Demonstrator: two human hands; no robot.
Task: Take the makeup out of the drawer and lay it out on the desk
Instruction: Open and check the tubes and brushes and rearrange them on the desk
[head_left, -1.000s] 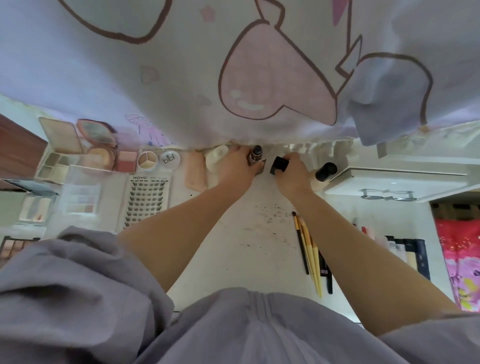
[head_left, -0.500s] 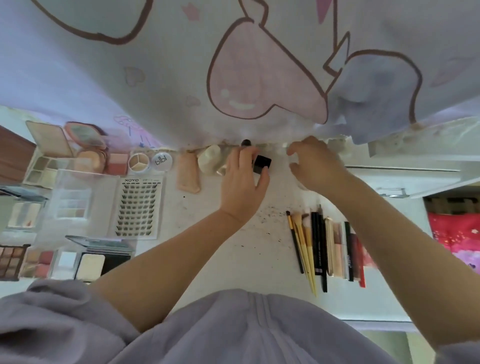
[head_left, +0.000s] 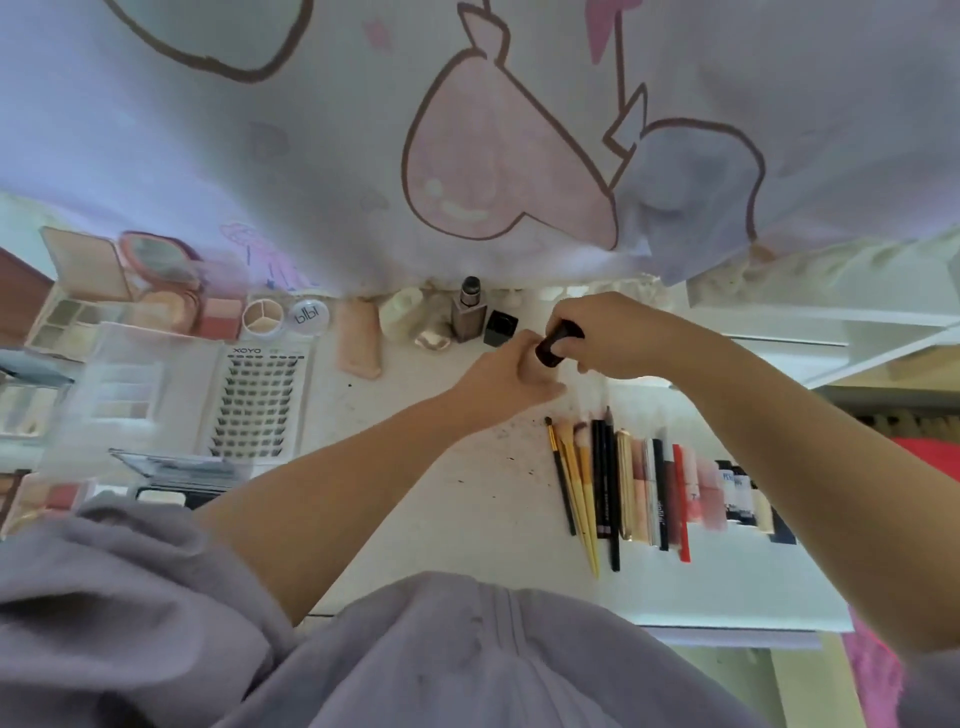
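My right hand (head_left: 615, 335) is closed around a dark cylindrical makeup tube (head_left: 553, 347) over the white desk (head_left: 467, 519). My left hand (head_left: 511, 374) touches the tube's lower end with curled fingers. Just behind them stand a brownish foundation bottle (head_left: 466, 312) with a dark cap and a small black cube-shaped cap (head_left: 501, 327). Brushes, pencils and lip products (head_left: 639, 488) lie in a row at the right. Palettes and compacts (head_left: 156, 306) and a lash tray (head_left: 257, 400) lie at the left.
A curtain with pink and lilac cartoon shapes (head_left: 493, 156) hangs over the desk's far edge. A beige tube (head_left: 358, 345) and pale sponges (head_left: 410, 322) lie beside the bottle. A white shelf (head_left: 810, 332) is at the right. Dark specks dot the desk's middle.
My left hand has let go of the black cube cap, now beside the bottle. My right hand has picked up the dark tube, and both hands have met on it.
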